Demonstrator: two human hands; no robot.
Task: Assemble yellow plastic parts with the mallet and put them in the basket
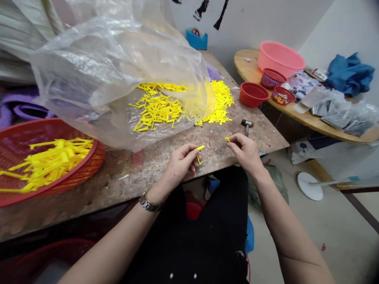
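My left hand (182, 159) pinches a thin, bent yellow plastic piece (200, 148) over the front edge of the worktable; part of it is hidden by my fingers. To the right, the thumb and fingers of my right hand (243, 149) close on a small rounded yellow plastic piece (227, 139). The two pieces are apart. Behind my hands, a heap of small yellow pieces (220, 102) lies on the table. Long bent yellow pieces (160, 108) spill at the mouth of a clear plastic bag (118, 67).
A red basket (99, 157) with yellow assembled-looking parts stands at the left. A small hammer (246, 124) lies beyond my right hand. On the wooden side table (244, 59) are a pink basin (281, 59) and small baskets. A red bowl (253, 94) sits near the worktable's right edge.
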